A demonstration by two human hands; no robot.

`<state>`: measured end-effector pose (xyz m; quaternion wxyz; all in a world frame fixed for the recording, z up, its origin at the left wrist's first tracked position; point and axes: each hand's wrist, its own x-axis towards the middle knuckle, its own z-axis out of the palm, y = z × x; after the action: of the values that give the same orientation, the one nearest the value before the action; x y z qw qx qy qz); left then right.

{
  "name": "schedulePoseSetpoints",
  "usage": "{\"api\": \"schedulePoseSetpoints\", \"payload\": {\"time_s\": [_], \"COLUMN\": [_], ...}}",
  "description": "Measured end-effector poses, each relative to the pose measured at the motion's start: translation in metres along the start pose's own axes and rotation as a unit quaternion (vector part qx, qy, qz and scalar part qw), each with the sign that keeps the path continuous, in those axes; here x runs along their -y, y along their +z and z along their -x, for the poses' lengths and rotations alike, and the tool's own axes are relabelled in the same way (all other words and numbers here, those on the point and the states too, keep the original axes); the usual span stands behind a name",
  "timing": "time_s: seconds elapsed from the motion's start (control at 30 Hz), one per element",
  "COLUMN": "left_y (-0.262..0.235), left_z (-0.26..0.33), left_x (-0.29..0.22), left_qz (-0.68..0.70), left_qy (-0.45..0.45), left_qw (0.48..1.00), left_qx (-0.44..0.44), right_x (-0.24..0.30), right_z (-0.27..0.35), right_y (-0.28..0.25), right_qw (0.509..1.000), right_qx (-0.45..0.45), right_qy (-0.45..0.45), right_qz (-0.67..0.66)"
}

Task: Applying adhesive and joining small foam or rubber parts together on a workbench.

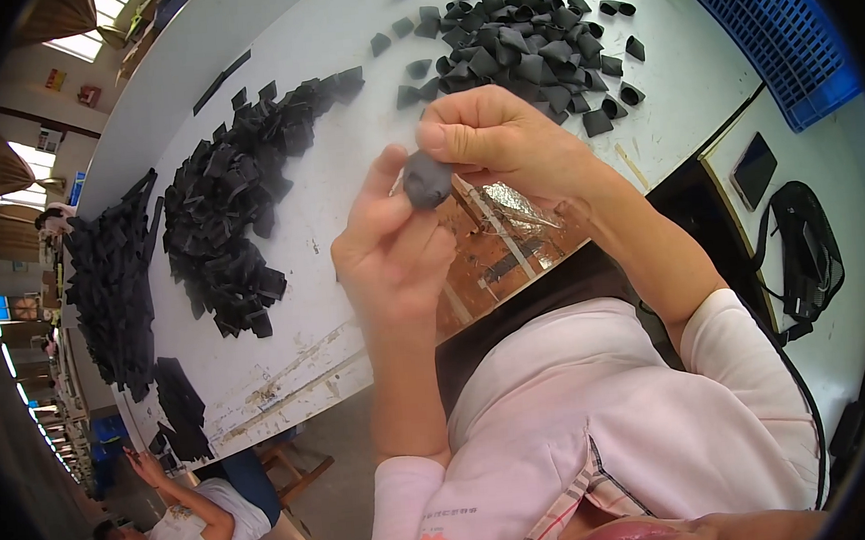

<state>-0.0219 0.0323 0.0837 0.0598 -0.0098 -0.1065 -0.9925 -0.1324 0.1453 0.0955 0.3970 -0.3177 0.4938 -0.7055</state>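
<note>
Between my two hands, above the table's near edge, is a small dark grey rounded piece (428, 181) of soft-looking material with a dimpled face. My left hand (395, 234) is closed around its lower left side, the thumb and fingers pressed to it. From the upper right, my right hand (514, 149) pinches at its top edge with thumb and forefinger. Beyond the hands lies a heap of dark, short, hollow pieces (523, 58), some showing open ends. To the left, a long pile of flat black pieces (222, 199) curves across the white table (315, 238).
Black strips (112, 282) form another pile along the far left. A blue plastic basket (762, 26) stands at the upper right, near a phone (754, 170) and a black mesh pouch (805, 254). Brown board (482, 256) shows beneath my hands. Another person (195, 527) sits at lower left.
</note>
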Motion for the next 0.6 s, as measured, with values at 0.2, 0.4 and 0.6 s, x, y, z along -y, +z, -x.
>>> {"api": "schedulePoseSetpoints", "payload": {"time_s": [0.2,0.4,0.6], "left_y": [-0.02,-0.024,-0.01], "left_z": [-0.006,-0.004,0.001], "left_x": [-0.003,0.005,0.014], "left_qz": [0.02,0.013,-0.248], "left_qy": [0.001,0.017,0.125], "left_qw": [1.0,1.0,0.96], "left_qx": [-0.014,-0.016,-0.042], "right_x": [-0.019,-0.028,-0.018], "right_z": [-0.004,-0.008,-0.006], "right_y": [-0.01,-0.014,-0.02], "right_qw": [0.998,0.995,0.997], "right_qx": [0.031,0.068,0.069], "right_qy": [0.02,0.019,0.012], "right_qz": [-0.053,-0.066,0.029]}}
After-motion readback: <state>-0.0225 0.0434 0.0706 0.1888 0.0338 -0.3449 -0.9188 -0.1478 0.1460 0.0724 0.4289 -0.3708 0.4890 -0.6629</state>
